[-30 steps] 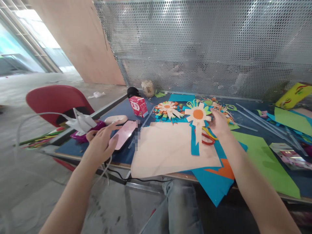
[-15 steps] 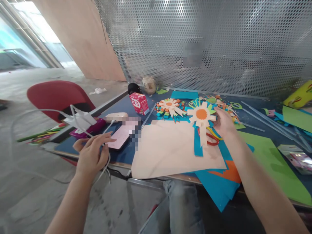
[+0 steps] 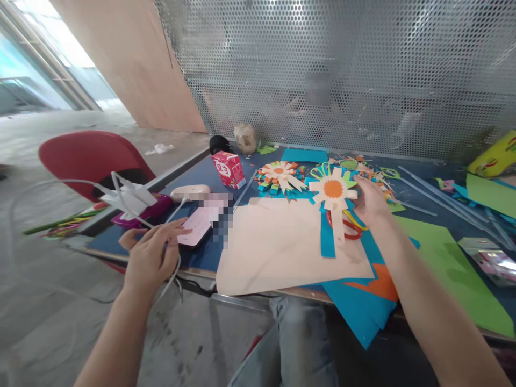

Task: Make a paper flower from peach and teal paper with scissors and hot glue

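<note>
My left hand hovers at the table's near left edge, fingers curled around a white cable, its fingertips just touching a pink phone. My right hand grips the right edge of a cream paper flower with an orange centre and a blue paper stem. The flower lies on a large cream sheet. Scissors with red and yellow handles lie just under my right hand.
A white charger plug, a red carton, a second paper flower and coloured paper scraps lie on the blue table. Green sheets lie at the right. A red chair stands left; a perforated metal screen closes the back.
My left hand has drawn back from over the phone toward the table's near edge and closed round the white cable. My right hand has stayed at the flower.
</note>
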Tool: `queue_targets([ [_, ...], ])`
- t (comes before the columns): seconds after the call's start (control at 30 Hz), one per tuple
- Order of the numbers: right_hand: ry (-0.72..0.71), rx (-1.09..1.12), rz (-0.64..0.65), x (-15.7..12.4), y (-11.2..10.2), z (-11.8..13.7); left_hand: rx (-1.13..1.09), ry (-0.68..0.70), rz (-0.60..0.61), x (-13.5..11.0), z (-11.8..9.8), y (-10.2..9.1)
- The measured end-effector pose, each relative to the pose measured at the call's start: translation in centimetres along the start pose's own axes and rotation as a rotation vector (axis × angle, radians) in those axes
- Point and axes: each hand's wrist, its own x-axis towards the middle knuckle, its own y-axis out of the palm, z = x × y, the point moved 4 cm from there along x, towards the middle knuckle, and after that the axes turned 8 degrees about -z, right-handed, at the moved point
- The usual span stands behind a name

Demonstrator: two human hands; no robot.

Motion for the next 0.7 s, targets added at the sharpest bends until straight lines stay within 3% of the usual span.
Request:
queue_targets([
  [0.13, -0.003, 0.013, -0.002, -0.1, 0.1, 0.1, -0.008, 0.022, -0.021, 0.1, -0.1, -0.2],
  [0.37, -0.011, -0.027, 0.006, 0.1, 0.0, 0.1, -0.022, -0.044, 0.129, 0.5, -0.1, 0.2],
  [0.47, -0.017, -0.044, 0.014, 0.2, -0.1, 0.0, -0.011, -0.022, 0.139, 0.9, -0.3, 0.3],
  [0.63, -0.004, -0.054, 0.019, 0.2, -0.1, 0.0, -0.089, 0.045, 0.318, 1.8, -0.5, 1.3],
  [0.7, -0.009, -0.058, 0.031, 0.2, -0.1, 0.1, -0.084, 0.056, 0.322, 2.1, -0.5, 1.3],
])
